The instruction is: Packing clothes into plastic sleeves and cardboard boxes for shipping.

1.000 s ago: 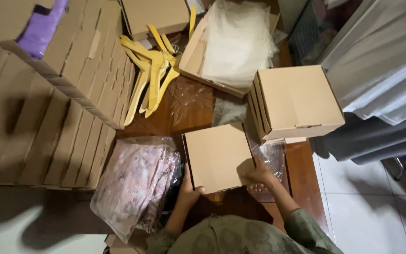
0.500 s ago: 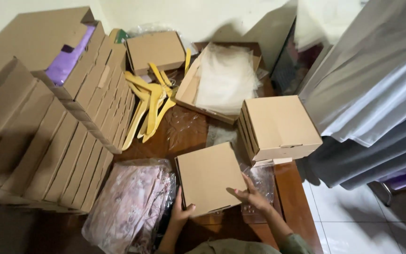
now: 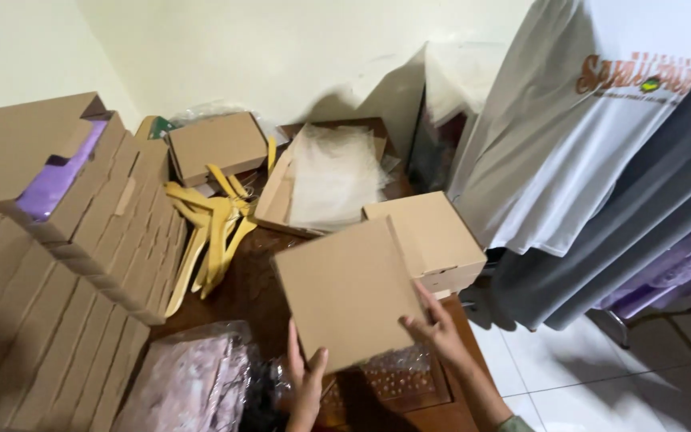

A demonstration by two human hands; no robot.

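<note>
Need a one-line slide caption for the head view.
Left hand and right hand lift a flat cardboard box above a wooden table, beside stacked boxes and yellow hangers.

A plain brown cardboard box (image 3: 349, 290), flat and shut, is held up tilted between both hands. The left hand (image 3: 305, 382) grips its near lower edge from below; the right hand (image 3: 435, 330) presses its lower right corner. Its broad top face is bare, and its far corner rises up and away from the hands.
</note>
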